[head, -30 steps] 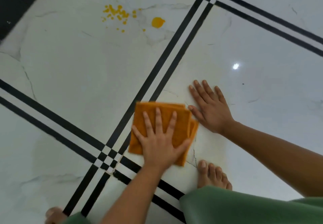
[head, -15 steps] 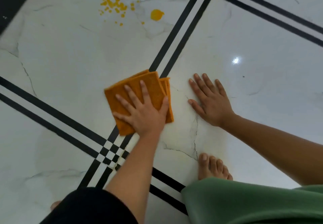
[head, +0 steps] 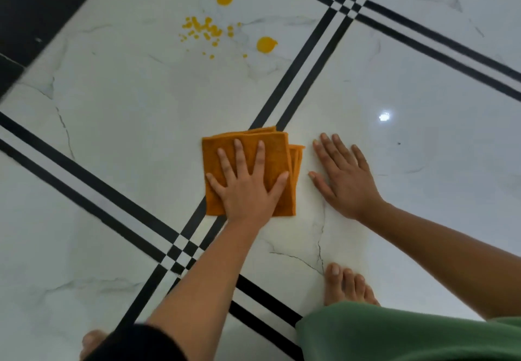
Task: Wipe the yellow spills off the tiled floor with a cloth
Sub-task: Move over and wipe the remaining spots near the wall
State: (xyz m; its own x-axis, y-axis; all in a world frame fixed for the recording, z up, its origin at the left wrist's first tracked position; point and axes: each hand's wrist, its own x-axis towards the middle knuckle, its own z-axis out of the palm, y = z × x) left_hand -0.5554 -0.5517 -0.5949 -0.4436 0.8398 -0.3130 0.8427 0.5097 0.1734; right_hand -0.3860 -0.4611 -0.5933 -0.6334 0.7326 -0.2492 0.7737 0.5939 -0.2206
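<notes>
Slid rightward since half a second back, the folded orange cloth (head: 276,152) now sits squared up at frame centre, its layered right edge just beside the thumb of the right hand (head: 346,180). Flat on top of it presses the left hand (head: 248,188), fingers straight and spread, nothing curled round the fabric; cloth shows past the fingertips and on both sides of the palm. The right hand lies flat on bare tile, gripping nothing.

The glossy white marble-look floor (head: 141,101) is crossed by paired black stripes (head: 307,59); one pair runs under the cloth. The yellow spills (head: 265,44) sit in the upper centre, well apart from the cloth, with bare tile between. A dark band (head: 42,8) cuts the upper left corner. A bare foot (head: 346,284) and a green garment (head: 408,335) fill the lower right
</notes>
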